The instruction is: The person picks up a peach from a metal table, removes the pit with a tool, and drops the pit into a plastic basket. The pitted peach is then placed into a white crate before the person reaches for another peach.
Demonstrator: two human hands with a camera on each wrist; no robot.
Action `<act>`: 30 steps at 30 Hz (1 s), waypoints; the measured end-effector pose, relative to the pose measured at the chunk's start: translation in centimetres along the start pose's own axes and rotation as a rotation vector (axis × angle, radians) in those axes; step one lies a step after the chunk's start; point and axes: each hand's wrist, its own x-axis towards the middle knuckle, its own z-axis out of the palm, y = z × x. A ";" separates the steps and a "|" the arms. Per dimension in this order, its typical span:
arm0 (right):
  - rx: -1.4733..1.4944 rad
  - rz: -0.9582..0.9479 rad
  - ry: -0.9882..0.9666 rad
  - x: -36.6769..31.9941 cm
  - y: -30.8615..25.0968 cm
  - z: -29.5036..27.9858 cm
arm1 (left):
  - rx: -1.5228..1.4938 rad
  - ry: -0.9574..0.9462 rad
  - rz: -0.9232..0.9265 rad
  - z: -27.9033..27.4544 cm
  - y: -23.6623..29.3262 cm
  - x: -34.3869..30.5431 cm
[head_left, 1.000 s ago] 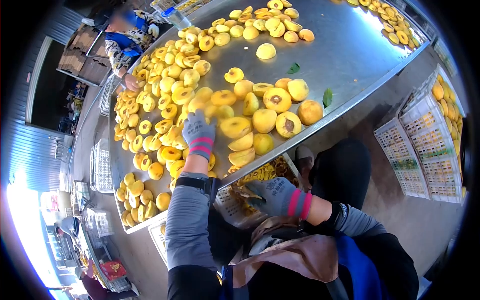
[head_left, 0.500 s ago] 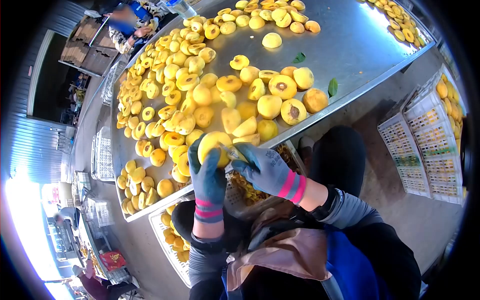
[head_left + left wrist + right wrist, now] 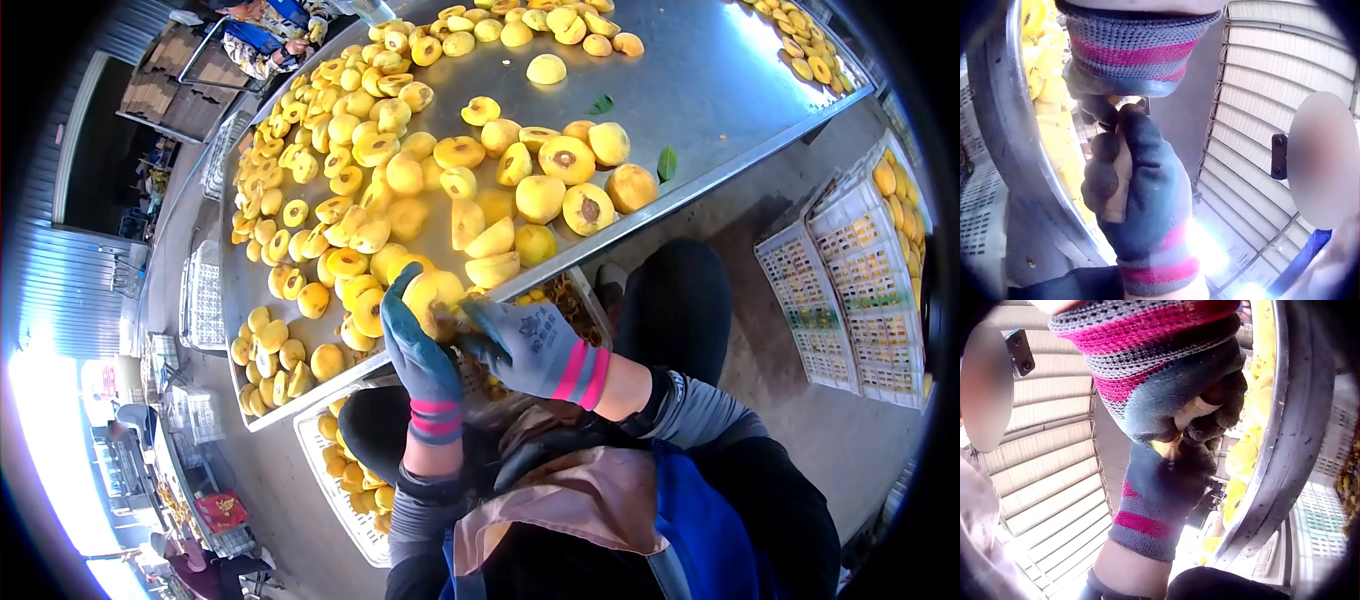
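Both hands wear grey knit gloves with pink bands and dark palms. The left hand point(image 3: 424, 358) holds a yellow peach half point(image 3: 433, 300) at the table's near edge, its thumb and fingers around the fruit. The right hand point(image 3: 530, 345) meets it from the right, fingers curled round a light-coloured handle, whose wooden side shows in the left wrist view point(image 3: 1121, 184) and the right wrist view point(image 3: 1194, 412). The tool's tip is hidden at the fruit. Many halved yellow peaches point(image 3: 376, 149) lie on the metal table point(image 3: 690, 85) beyond the hands.
Below the table edge a crate point(image 3: 575, 300) holds dark scraps, and a white crate point(image 3: 310, 440) of peach halves stands left of the knees. White crates point(image 3: 812, 300) with fruit stand at the right. Another person point(image 3: 262, 45) is across the table; green leaves point(image 3: 667, 164) lie near its edge.
The left hand came back from the pile with a peach half, and the right hand rose from above the scrap crate to meet it. Since then, both hands have shifted slightly at the fruit.
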 end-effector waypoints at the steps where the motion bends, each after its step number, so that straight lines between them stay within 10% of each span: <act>1: -0.007 -0.002 -0.028 0.0 0.1 -0.2 | 0.012 -0.018 -0.028 -0.2 0.3 0.1; 11: -0.017 0.093 -0.322 -0.5 0.1 -1.0 | 0.005 -0.102 -0.286 -0.8 -0.8 0.5; 21: 1.511 1.024 -0.492 -0.2 0.9 -2.8 | -0.355 0.035 -0.436 1.0 -1.4 -0.2; 26: 1.315 0.863 -0.667 -1.0 1.0 -4.6 | -0.684 0.167 -0.600 -2.5 -0.2 -1.2; 30: 0.263 0.617 -0.888 -4.5 3.0 -1.1 | 0.377 0.150 0.032 -13.9 2.8 -3.7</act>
